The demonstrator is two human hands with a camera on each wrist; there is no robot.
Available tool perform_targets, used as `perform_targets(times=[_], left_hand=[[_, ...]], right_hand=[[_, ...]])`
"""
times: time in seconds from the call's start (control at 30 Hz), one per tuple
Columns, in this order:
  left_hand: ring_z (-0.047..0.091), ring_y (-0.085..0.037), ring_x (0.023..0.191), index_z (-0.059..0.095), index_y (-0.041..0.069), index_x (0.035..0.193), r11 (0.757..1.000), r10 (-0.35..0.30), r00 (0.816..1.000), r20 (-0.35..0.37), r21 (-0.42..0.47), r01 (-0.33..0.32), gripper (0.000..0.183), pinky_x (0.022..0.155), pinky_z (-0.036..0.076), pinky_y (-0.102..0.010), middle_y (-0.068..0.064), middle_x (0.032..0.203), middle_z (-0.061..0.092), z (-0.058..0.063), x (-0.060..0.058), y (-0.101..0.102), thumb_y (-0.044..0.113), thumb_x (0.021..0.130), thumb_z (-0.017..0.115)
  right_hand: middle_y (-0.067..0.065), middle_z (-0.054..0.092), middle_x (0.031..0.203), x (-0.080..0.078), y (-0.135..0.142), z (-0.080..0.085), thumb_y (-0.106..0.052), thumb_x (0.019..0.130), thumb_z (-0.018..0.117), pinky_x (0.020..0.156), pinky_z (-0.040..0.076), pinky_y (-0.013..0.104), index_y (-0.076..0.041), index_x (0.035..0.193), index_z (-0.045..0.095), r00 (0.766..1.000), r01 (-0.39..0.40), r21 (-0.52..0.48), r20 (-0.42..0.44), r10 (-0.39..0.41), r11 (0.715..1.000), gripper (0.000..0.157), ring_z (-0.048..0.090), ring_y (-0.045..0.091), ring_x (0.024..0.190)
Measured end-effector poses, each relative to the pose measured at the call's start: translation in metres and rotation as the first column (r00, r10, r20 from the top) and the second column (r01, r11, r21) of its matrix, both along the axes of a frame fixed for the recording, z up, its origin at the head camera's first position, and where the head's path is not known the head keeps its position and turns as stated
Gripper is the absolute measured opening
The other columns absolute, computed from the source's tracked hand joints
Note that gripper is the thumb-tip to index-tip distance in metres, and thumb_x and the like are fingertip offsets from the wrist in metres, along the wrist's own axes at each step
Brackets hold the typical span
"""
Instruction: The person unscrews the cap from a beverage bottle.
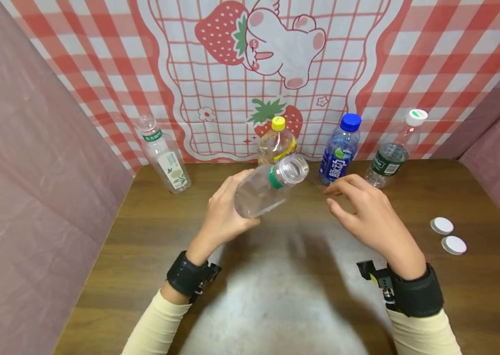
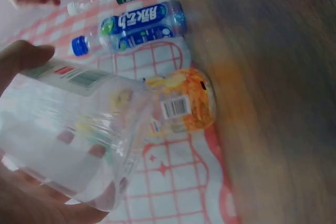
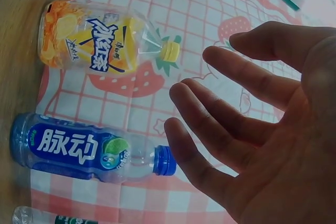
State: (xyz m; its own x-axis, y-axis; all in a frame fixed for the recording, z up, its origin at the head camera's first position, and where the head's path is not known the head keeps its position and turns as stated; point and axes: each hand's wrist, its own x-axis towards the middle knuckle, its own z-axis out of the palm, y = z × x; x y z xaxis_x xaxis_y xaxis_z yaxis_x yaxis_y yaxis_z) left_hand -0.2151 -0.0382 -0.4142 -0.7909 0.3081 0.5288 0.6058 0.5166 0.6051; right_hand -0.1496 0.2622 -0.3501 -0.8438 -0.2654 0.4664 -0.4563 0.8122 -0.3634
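My left hand (image 1: 225, 209) grips a clear, uncapped plastic bottle (image 1: 258, 195) with a green band below its neck. The bottle is tilted, its open mouth pointing up and to the right. In the left wrist view, fingers and thumb wrap round the bottle (image 2: 79, 129). To its right my right hand (image 1: 367, 217) hovers with loosely bent fingers and holds nothing. Nearest to it in the head view is the blue-labelled bottle (image 1: 338, 153) with a blue cap. The right wrist view shows the right hand (image 3: 252, 114) spread, with nothing against its fingers.
Along the back edge stand an uncapped clear bottle (image 1: 165, 160), a yellow-capped drink bottle (image 1: 272, 145) and a white-capped bottle with a green label (image 1: 389, 158). Two white caps (image 1: 442, 226) lie at the right on the wooden table (image 1: 121, 276). A checked cloth (image 1: 116, 59) hangs behind.
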Motion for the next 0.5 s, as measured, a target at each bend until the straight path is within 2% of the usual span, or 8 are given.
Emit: perform_targets(times=[0.07, 0.17, 0.27, 0.37, 0.43, 0.5], left_hand=[[0.063, -0.024, 0.124, 0.05, 0.024, 0.147, 0.998, 0.031, 0.999, 0.023, 0.054, -0.032, 0.098, 0.102, 0.054, -0.05, -0.003, 0.14, 0.063, -0.001, -0.008, -0.005, 0.023, 0.059, 0.094], [0.062, -0.027, 0.126, 0.05, 0.022, 0.146, 0.991, 0.082, 0.994, 0.065, 0.103, -0.089, 0.097, 0.105, 0.051, -0.051, -0.005, 0.14, 0.063, -0.002, -0.026, -0.013, 0.024, 0.06, 0.095], [0.063, -0.029, 0.123, 0.049, 0.022, 0.144, 0.98, 0.144, 0.983, 0.116, 0.118, -0.158, 0.095, 0.102, 0.053, -0.052, -0.007, 0.138, 0.064, -0.005, -0.05, -0.018, 0.028, 0.062, 0.096], [0.064, -0.031, 0.12, 0.047, 0.021, 0.143, 0.961, 0.198, 0.963, 0.182, 0.16, -0.228, 0.092, 0.1, 0.053, -0.051, -0.01, 0.134, 0.066, -0.009, -0.074, -0.018, 0.032, 0.065, 0.095], [0.064, -0.03, 0.119, 0.045, 0.021, 0.142, 0.94, 0.207, 0.95, 0.235, 0.22, -0.26, 0.09, 0.1, 0.053, -0.05, -0.011, 0.133, 0.066, -0.013, -0.089, -0.018, 0.034, 0.067, 0.094], [0.064, -0.029, 0.118, 0.044, 0.02, 0.143, 0.919, 0.181, 0.943, 0.278, 0.294, -0.263, 0.089, 0.101, 0.052, -0.048, -0.012, 0.132, 0.065, -0.018, -0.103, -0.017, 0.033, 0.069, 0.093]], right_hand=[[0.009, 0.068, 0.11, 0.001, 0.001, 0.0, -0.009, 0.092, 0.071, 0.081, 0.053, 0.051, -0.011, 0.104, 0.073, 1.0, -0.008, -0.005, -0.008, 0.008, 1.0, 0.013, 0.068, 0.029, 0.099], [0.009, 0.069, 0.109, 0.001, 0.0, -0.001, -0.009, 0.092, 0.072, 0.082, 0.053, 0.051, -0.011, 0.104, 0.073, 1.0, -0.02, -0.01, -0.013, 0.02, 1.0, 0.012, 0.068, 0.029, 0.1], [0.007, 0.069, 0.109, 0.001, -0.002, -0.001, -0.009, 0.092, 0.072, 0.082, 0.053, 0.05, -0.012, 0.104, 0.073, 1.0, -0.031, -0.01, -0.006, 0.031, 0.999, 0.012, 0.068, 0.027, 0.1], [0.007, 0.069, 0.109, 0.001, -0.004, -0.002, -0.011, 0.093, 0.071, 0.083, 0.053, 0.051, -0.012, 0.104, 0.073, 0.999, -0.035, 0.005, 0.024, 0.035, 0.999, 0.011, 0.068, 0.028, 0.102], [0.007, 0.069, 0.11, 0.002, -0.005, -0.002, -0.013, 0.094, 0.071, 0.083, 0.054, 0.051, -0.013, 0.105, 0.073, 0.998, -0.039, 0.018, 0.042, 0.038, 0.999, 0.011, 0.069, 0.028, 0.103], [0.007, 0.069, 0.111, 0.002, -0.006, -0.003, -0.014, 0.094, 0.071, 0.083, 0.054, 0.052, -0.013, 0.106, 0.073, 0.997, -0.047, 0.024, 0.061, 0.045, 0.999, 0.012, 0.069, 0.028, 0.104]])
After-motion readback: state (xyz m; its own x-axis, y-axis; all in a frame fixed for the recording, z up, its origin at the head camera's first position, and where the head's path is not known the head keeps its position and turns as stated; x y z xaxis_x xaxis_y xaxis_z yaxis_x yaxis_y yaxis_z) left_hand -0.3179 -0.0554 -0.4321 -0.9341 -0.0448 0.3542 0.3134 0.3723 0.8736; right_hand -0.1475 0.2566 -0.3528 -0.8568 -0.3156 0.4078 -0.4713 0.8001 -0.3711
